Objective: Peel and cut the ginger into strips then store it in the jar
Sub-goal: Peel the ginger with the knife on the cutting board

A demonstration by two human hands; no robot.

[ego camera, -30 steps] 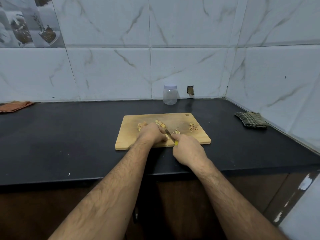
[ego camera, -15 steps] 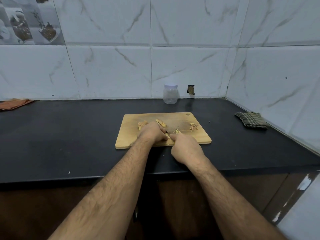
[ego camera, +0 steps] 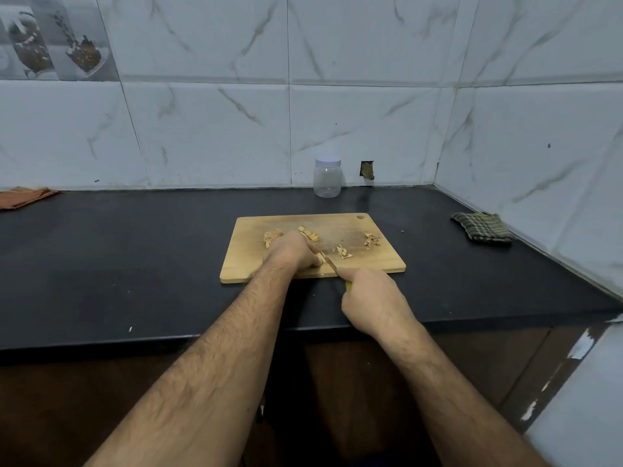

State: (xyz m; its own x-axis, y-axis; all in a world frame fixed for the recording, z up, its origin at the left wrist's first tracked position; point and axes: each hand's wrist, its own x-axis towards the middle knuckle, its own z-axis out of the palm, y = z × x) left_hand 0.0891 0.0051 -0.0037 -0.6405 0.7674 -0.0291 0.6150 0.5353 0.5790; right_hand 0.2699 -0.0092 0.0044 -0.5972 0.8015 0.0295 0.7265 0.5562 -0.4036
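Right hand (ego camera: 374,298) grips knife (ego camera: 332,264) pointing away-left; left hand (ego camera: 295,252) pins ginger (ego camera: 320,257).

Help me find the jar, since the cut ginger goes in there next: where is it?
In the head view the jar stands at the back of the counter against the tiled wall, just beyond the cutting board, lid on.

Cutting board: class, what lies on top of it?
On the cutting board: ginger pieces, left hand and knife. What the hand holds is mostly covered.

Wood board (ego camera: 256,264), matt black counter (ego camera: 135,257), clear plastic jar (ego camera: 327,183), glossy tiles (ego camera: 209,129).
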